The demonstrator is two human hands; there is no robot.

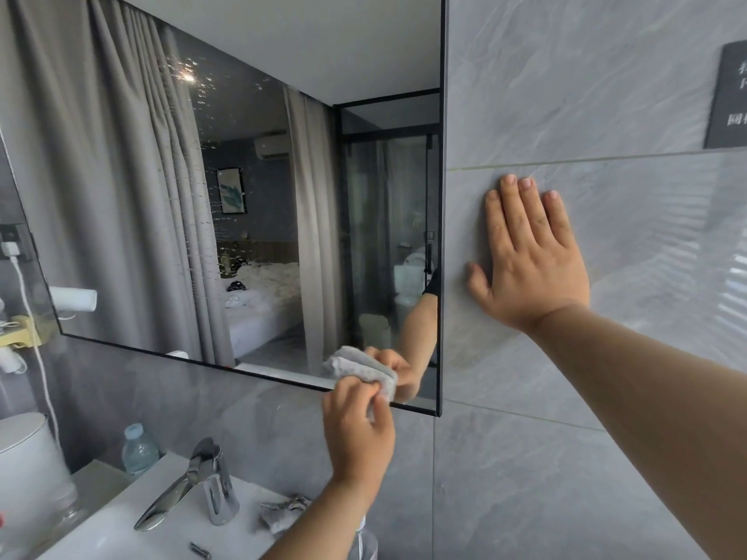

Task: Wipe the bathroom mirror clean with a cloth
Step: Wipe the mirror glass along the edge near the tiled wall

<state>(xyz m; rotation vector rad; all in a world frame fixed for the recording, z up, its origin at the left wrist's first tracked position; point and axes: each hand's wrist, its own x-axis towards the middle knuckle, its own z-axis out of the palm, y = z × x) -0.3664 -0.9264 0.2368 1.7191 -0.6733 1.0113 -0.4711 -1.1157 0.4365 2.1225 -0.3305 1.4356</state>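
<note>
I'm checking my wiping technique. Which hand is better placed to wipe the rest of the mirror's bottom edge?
Left. The left hand already grips the cloth against the mirror at its lower right corner. The right hand lies flat on the wall and holds nothing.

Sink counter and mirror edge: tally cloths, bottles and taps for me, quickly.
Cloths: 2, the grey cloth gripped by the left hand at the mirror, and a crumpled cloth by the sink
Bottles: 1, water bottle
Taps: 1, chrome tap
Total: 4

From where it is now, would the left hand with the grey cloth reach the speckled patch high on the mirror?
Probably yes: left hand grips the grey cloth at the mirror's bottom edge, with bare glass above.
</note>
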